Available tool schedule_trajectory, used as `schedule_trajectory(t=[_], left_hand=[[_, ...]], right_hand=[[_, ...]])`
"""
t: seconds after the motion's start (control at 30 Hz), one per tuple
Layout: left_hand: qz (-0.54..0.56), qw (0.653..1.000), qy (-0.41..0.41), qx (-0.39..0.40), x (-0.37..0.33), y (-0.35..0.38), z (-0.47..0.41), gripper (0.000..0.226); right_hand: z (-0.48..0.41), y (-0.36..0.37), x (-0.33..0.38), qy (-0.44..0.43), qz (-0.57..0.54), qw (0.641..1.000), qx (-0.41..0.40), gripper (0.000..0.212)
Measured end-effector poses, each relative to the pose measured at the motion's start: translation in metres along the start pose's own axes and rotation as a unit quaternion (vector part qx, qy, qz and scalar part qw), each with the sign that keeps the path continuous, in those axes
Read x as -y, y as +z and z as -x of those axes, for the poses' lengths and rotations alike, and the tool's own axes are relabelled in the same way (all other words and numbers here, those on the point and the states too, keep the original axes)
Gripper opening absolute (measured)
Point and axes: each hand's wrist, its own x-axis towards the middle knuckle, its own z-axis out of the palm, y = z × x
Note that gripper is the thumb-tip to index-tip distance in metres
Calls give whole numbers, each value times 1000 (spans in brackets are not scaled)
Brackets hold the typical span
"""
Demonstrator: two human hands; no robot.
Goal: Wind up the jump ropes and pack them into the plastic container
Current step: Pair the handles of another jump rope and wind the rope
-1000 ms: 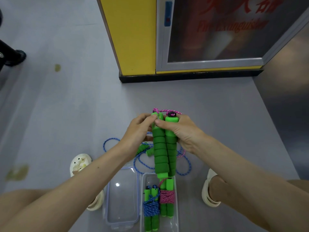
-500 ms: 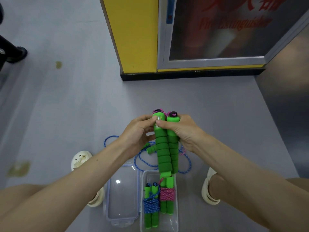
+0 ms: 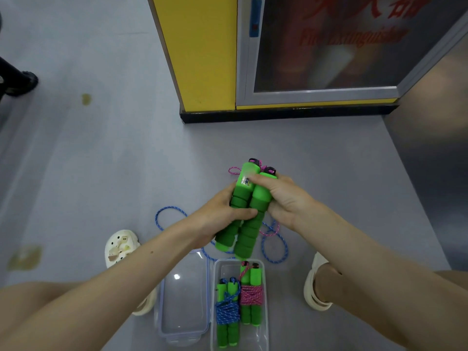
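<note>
**A:** While two wound ropes (image 3: 251,295) lie packed in the plastic container (image 3: 264,312), what remains?

**B:** A blue rope (image 3: 172,207) is left on the floor (image 3: 101,173). Handles (image 3: 247,239), cord (image 3: 234,170) unwound, are held above the container's far edge, clasped by curled fingers of the left hand (image 3: 220,219), pinched on top by the right hand (image 3: 283,198).

At one o'clock, the cabinet's glass door (image 3: 326,62) carries blurred red lettering (image 3: 352,36) that I read as "Fire Extinguisher"; the large red Chinese characters (image 3: 405,6) above it are cut off. The counter window (image 3: 245,183) on the jump-rope handle (image 3: 240,197) I grip is illegible.
</note>
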Motion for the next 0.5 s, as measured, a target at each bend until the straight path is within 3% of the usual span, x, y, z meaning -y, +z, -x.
schedule_trajectory(t=[0.3, 0.5], left_hand=[[34, 997, -16, 75, -2, -8, 4, 72], [47, 997, -18, 62, -5, -4, 8, 72]], right_hand=[[1, -9, 8, 76, -52, 994, 65, 26], [1, -8, 9, 77, -63, 992, 77, 25]])
